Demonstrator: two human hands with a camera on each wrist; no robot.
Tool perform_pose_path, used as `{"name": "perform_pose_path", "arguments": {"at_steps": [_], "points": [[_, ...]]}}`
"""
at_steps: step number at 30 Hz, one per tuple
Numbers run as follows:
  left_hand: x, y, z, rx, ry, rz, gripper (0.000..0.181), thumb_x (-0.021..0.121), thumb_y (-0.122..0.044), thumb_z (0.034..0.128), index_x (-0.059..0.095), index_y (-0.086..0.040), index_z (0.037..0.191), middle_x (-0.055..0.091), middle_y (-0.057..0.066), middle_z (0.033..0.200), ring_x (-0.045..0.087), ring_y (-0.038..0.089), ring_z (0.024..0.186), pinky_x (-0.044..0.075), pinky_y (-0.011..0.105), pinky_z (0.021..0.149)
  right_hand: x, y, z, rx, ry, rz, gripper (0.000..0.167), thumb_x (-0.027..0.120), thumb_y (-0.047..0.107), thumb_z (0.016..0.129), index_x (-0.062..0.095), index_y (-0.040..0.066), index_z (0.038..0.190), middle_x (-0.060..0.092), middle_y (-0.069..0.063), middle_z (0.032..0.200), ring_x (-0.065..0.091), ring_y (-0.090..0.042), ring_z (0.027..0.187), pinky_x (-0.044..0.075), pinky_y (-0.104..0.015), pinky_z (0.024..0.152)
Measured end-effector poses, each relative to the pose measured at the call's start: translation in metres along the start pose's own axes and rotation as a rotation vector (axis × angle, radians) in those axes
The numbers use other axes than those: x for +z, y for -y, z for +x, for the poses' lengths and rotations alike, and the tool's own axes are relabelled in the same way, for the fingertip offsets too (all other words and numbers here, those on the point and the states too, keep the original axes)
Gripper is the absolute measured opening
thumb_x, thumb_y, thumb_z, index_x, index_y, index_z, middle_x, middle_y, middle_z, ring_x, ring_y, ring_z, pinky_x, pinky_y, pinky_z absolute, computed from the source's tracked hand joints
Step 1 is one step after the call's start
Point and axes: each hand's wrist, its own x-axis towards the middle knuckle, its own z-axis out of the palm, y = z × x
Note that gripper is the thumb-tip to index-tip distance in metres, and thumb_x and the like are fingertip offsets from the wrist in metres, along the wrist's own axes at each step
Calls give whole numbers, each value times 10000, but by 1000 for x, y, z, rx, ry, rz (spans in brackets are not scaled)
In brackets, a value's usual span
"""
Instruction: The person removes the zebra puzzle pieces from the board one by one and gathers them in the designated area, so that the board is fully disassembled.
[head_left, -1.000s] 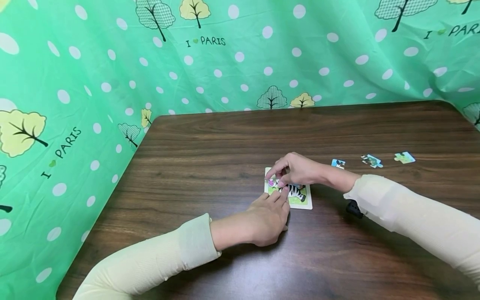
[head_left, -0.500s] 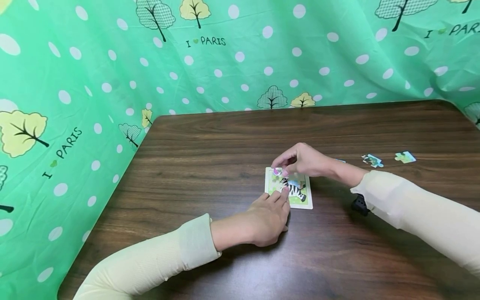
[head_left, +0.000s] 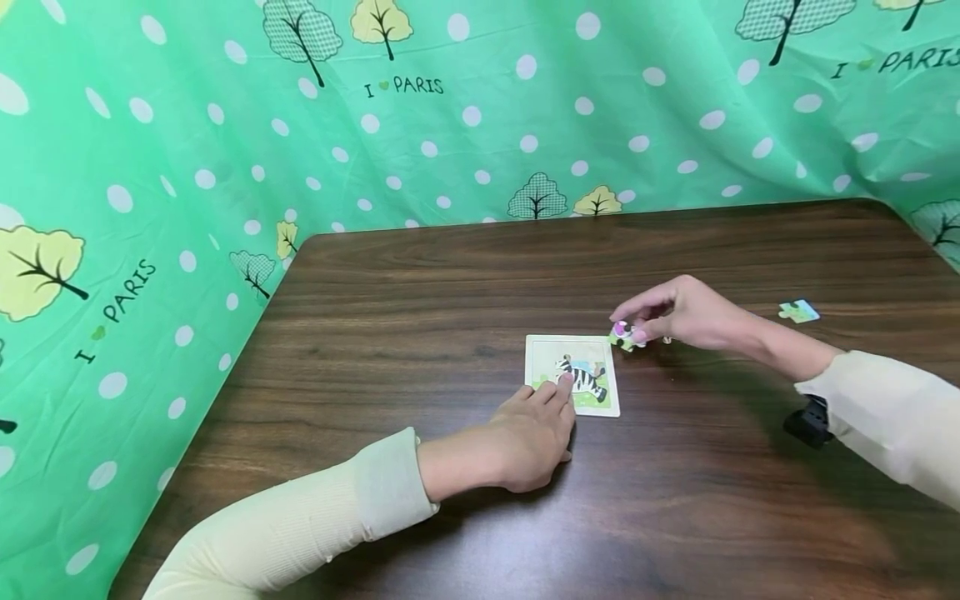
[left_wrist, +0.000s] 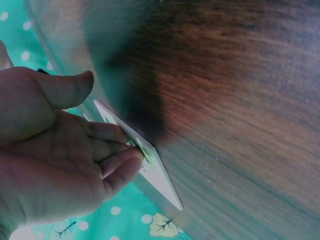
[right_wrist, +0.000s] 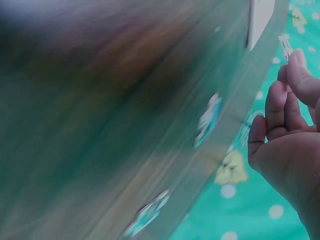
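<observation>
Left hand (head_left: 531,442), fingers extended, touches one white-bordered square board (head_left: 543,358)! Right hand (head_left: 693,315) pinches one purple-and-green jigsaw piece (head_left: 622,336) by the board's far right corner; at least two loose pieces (right_wrist: 208,121) lie rightward.

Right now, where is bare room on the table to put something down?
The table is bare left of the puzzle board, toward the curtain; behind the board; and in front, between the sleeves. It is crowded on the board, under the left hand, and to its right, where the right hand pinches a puzzle piece near loose pieces.
</observation>
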Motion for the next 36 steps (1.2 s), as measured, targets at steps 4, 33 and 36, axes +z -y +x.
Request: {"name": "perform_pose_path", "arguments": {"at_steps": [4,33,36], "points": [[0,0,0,5,-6,8,654,394,-478,990,278,-108,1516,127,64,1606,224,155,1385,289,276,1080,-9,-13,-19,19,-28,-11,290,770,81,796,741,88,1084,708,-29,824,593,-95,741,479,-223,624],[0,1,-2,15,-14,-3,651,396,-477,989,285,-101,1510,127,68,1605,238,153,1374,314,259,1030,-6,-38,-58,-122,-130,-417,334,848,57,680,763,200,969,523,133,693,453,-17,648,360,-211,557],[1,1,-2,14,-13,-15,661,394,-484,989,274,-103,1515,114,67,1608,238,150,1376,313,261,1036,-6,-38,-57,-134,-141,-433,329,853,88,687,762,208,979,546,143,719,454,-21,663,363,-218,576]]}}
